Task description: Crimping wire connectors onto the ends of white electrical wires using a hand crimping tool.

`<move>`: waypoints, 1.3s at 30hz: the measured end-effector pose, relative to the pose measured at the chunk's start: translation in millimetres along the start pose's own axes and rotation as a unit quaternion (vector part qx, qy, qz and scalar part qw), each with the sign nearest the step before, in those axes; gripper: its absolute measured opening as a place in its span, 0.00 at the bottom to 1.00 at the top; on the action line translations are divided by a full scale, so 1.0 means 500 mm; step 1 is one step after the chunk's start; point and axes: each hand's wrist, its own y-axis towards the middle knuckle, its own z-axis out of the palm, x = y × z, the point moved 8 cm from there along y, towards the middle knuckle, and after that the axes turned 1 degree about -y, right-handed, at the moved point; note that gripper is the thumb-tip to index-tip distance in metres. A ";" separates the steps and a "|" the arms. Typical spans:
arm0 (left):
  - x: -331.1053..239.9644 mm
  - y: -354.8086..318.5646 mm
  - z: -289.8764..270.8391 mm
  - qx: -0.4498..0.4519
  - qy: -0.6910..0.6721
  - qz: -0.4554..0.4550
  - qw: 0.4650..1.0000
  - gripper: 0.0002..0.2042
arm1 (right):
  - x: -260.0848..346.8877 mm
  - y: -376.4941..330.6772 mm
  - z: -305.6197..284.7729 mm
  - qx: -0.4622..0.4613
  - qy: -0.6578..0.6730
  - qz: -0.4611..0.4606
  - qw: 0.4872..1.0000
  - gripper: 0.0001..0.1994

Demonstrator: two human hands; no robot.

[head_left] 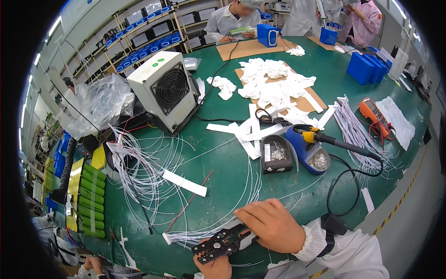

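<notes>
Wire stripping pliers (214, 246) with a black, hole-studded head lie across my two hands near the table's front edge. My left hand (215, 268) is closed around the head from below, its fingers partly hidden by the tool. Over the handle end bends my right hand (273, 226), fingers curled down; its grip is partly hidden from above. Just behind the pliers runs a bundle of thin white wires (195, 237), ending at the left in a white connector (167, 238). A single red wire (189, 202) rises from near that connector.
A loose wire heap (139, 162) and green battery cells (92, 200) lie left. Beyond stand a fan unit (162, 90), a black terminal box (277, 158) and a blue soldering iron stand (309, 151). An orange multimeter (374, 116) lies right. Several people work nearby.
</notes>
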 end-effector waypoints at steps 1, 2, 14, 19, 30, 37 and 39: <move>0.005 -0.001 -0.002 -0.014 -0.034 -0.014 0.999 0.09 | -0.003 -0.003 0.006 0.010 0.008 0.002 1.000 0.34; 0.008 0.000 -0.004 -0.027 -0.068 -0.028 0.997 0.09 | -0.004 -0.002 0.005 0.009 0.009 0.002 1.000 0.34; -0.058 0.009 0.021 0.022 -0.029 0.035 0.999 0.13 | -0.016 0.001 0.007 0.054 0.075 0.023 0.995 0.28; -0.056 -0.023 0.032 0.041 -0.130 0.021 0.990 0.18 | -0.004 -0.005 0.012 0.087 0.089 0.000 0.992 0.23; -0.064 -0.018 0.014 -0.046 0.032 0.103 0.993 0.12 | 0.005 -0.012 0.027 0.130 0.126 0.007 0.983 0.25; -0.097 -0.006 0.019 -0.028 0.047 0.071 0.996 0.15 | -0.022 -0.008 0.010 0.052 0.162 0.070 0.983 0.19; -0.092 -0.011 0.021 -0.022 0.037 0.057 0.997 0.15 | -0.072 -0.010 0.005 0.045 0.213 0.199 0.956 0.17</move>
